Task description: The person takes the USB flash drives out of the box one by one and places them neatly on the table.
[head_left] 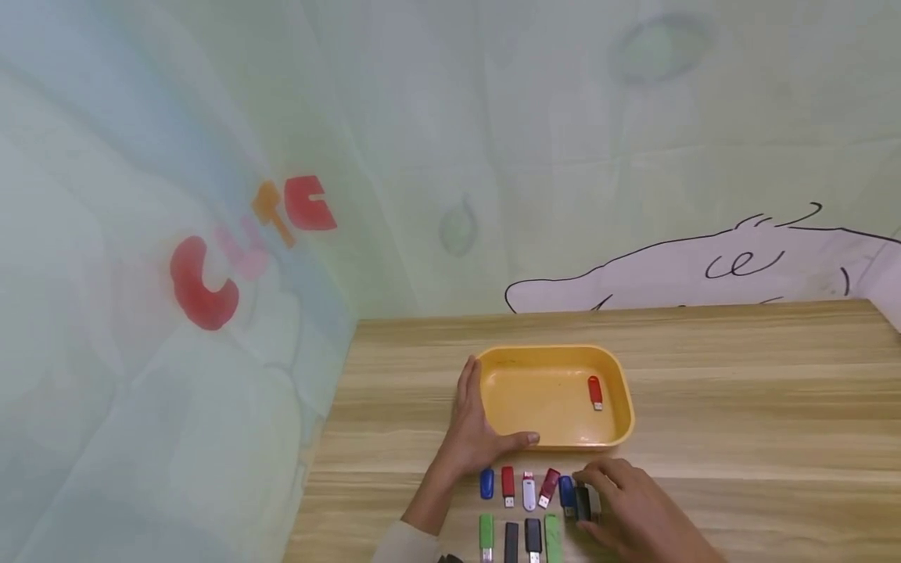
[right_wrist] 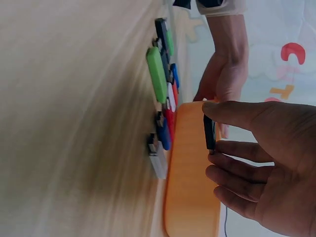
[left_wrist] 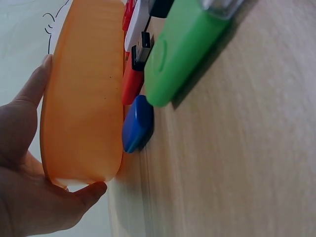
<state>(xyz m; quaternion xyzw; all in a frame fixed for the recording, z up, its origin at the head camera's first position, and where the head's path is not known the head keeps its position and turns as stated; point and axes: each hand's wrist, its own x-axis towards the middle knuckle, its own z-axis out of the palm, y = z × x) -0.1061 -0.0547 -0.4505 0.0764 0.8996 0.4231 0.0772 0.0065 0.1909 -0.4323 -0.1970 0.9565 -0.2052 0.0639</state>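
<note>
My left hand [head_left: 473,434] grips the left front corner of a yellow plastic tray [head_left: 619,438], thumb over the front rim and fingers along the left side. Inside the tray, toward its right, lies a red USB stick [head_left: 595,392]. Between thumb and fingertips my right hand [head_left: 629,504] pinches a black USB stick [right_wrist: 210,132], raised off the table in the right wrist view. Under that hand, a silver-grey USB stick [right_wrist: 158,163] rests on the table at the row's end. Beside it lies a blue USB stick [head_left: 566,493], partly overlapped by the hand's fingertips in the head view.
More USB sticks lie in two rows before the tray: a blue one [head_left: 486,483], a red one [head_left: 508,481], a white one [head_left: 529,494] and a dark red one [head_left: 550,485]. Nearer are green [head_left: 486,532] and black ones [head_left: 533,536]. A printed cloth [head_left: 422,156] stands behind the wooden table [head_left: 739,391].
</note>
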